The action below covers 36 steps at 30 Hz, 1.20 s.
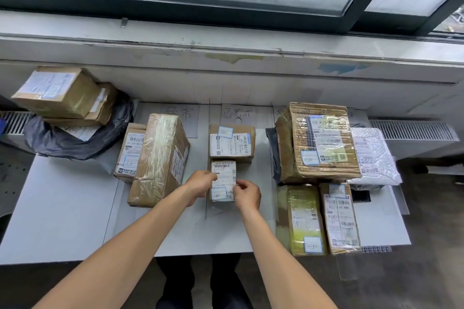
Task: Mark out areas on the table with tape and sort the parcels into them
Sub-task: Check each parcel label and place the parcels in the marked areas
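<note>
We hold the small labelled parcel point(223, 180) in the middle taped area of the tabletop point(62, 208): left hand point(200, 184) grips its left edge, right hand point(247, 194) pinches its right. Presumably squaring it behind the lines, below the cardboard box point(232, 142).

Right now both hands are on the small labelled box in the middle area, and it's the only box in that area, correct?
Not quite. The head view shows both hands, left and right, on the small labelled box, but a second, larger box sits just behind it in the same area.
</note>
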{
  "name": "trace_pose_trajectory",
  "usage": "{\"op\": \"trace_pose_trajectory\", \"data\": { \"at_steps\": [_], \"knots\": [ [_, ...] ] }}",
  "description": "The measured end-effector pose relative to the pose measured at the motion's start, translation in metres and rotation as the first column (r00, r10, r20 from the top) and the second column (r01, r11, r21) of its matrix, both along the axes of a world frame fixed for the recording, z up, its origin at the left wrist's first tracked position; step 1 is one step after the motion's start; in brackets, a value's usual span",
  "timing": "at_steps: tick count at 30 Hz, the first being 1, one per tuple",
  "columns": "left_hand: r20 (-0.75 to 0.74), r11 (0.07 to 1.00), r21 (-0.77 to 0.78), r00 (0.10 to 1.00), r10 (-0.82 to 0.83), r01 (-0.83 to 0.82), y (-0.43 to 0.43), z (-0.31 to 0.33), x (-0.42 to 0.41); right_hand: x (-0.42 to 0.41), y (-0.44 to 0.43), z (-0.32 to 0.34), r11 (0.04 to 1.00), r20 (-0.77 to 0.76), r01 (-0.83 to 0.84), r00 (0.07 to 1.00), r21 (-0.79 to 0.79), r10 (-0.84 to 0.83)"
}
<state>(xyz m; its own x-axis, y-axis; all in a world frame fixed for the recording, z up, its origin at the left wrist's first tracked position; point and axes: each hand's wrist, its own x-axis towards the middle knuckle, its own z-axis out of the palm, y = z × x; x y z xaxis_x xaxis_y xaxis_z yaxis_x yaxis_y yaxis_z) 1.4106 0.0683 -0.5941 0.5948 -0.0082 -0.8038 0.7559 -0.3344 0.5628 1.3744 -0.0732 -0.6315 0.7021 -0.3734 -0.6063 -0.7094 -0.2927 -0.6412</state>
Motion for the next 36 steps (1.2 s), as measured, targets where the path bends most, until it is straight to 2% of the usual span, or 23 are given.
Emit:
{"op": "trace_pose_trajectory", "data": {
  "at_steps": [8, 20, 26, 30, 34, 36],
  "knots": [
    [0.074, 0.999, 0.022, 0.997, 0.038, -0.040, -0.004, -0.008, 0.001, 0.002, 0.003, 0.001, 1.000, -0.012, -0.029, 1.000, -0.011, 0.029],
    [0.089, 0.997, 0.075, 0.996, 0.018, -0.025, -0.006, -0.013, 0.002, 0.004, 0.006, 0.002, 1.000, 0.018, 0.002, 1.000, -0.002, -0.002],
    [0.233, 0.994, 0.056, 0.969, 0.078, -0.094, -0.012, 0.018, 0.015, 0.014, 0.011, 0.026, 0.998, 0.190, 0.043, 0.981, -0.038, -0.035],
    [0.384, 0.998, 0.011, 0.922, 0.055, -0.064, -0.002, 0.068, 0.046, 0.043, 0.029, 0.062, 0.998, 0.335, 0.046, 0.941, 0.031, -0.054],
    [0.578, 0.992, 0.079, 0.815, 0.039, -0.103, 0.040, 0.122, 0.085, 0.078, 0.066, 0.105, 0.995, 0.464, -0.059, 0.886, 0.077, 0.016],
    [0.612, 0.975, 0.168, 0.790, 0.011, -0.143, 0.071, 0.139, 0.099, 0.093, 0.089, 0.122, 0.989, 0.517, -0.139, 0.851, 0.052, 0.093]
  ]
}}
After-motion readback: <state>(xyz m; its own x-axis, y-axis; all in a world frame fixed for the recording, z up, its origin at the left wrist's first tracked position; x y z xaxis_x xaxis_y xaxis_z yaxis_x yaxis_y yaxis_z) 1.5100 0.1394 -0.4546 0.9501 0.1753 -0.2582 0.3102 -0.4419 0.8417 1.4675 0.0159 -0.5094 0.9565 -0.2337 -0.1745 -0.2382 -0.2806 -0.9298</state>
